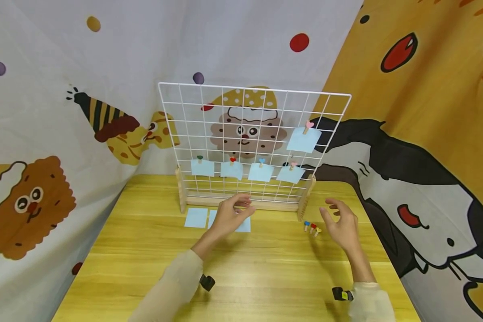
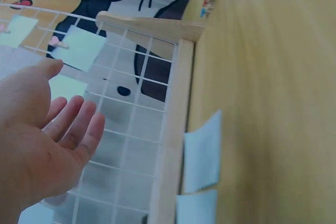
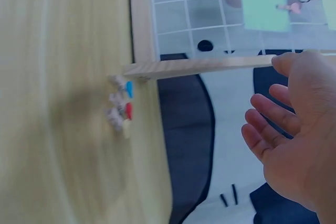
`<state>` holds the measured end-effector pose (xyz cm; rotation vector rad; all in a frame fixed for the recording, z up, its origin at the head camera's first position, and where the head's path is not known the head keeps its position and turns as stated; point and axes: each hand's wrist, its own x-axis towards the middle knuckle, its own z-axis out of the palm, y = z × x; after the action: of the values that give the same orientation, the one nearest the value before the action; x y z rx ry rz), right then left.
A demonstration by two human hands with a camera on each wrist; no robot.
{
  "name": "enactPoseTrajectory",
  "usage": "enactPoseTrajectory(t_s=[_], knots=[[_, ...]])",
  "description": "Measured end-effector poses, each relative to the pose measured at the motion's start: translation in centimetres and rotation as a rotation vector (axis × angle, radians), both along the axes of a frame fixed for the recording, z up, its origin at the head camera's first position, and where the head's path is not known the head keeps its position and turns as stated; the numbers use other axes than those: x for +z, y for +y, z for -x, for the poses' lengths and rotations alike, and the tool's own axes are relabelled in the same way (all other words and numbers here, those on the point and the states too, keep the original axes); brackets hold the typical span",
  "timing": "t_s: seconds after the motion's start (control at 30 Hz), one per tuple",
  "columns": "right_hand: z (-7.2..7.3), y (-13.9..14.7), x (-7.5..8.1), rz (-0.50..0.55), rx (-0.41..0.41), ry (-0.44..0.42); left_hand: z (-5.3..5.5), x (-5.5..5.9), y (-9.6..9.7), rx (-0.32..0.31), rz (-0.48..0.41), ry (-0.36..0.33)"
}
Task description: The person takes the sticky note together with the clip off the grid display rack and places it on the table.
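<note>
A white wire grid stands upright in a wooden base on the table. Several pale blue paper squares hang on it by small heart-topped clothespins; one square is higher at the right, above a lower row. My left hand hovers in front of the base with relaxed fingers, holding nothing. Beneath it lie loose paper squares, partly hidden by the hand. My right hand, also holding nothing, hovers at the right with loosely bent fingers. Beside it on the table lie blue, red and yellow clothespins.
The wooden table extends toward me. A printed cloth with cartoon figures hangs behind the grid and along both sides. Wooden end supports hold the grid at its lower corners. A dark wrist camera sits on my left sleeve.
</note>
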<state>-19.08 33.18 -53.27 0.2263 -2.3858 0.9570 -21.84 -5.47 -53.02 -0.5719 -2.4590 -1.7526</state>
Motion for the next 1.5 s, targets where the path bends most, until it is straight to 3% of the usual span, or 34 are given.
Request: enactPoseTrajectory(t_s=[0.3, 0.57, 0.93, 1.2, 1.5], knots=[[0.9, -1.3, 3.5, -0.005, 0.035, 0.087, 2.0, 3.1, 1.8, -0.047, -0.018, 0.079], [2.0, -2.6, 6.7, 0.005, 0.114, 0.188, 3.4, 5.5, 3.2, -0.051, -0.039, 0.136], [3.3, -4.7, 10.9, 0.016, 0.150, 0.340, 4.9, 8.1, 5.0, -0.064, -0.083, 0.205], [4.3, -6.1, 13.8, 0.032, 0.172, 0.379, 6.0, 10.0, 5.8, -0.054, -0.065, 0.269], [5.6, -7.4, 16.2, 0.043, 0.195, 0.394, 6.9, 10.9, 6.9, -0.049, -0.063, 0.294]])
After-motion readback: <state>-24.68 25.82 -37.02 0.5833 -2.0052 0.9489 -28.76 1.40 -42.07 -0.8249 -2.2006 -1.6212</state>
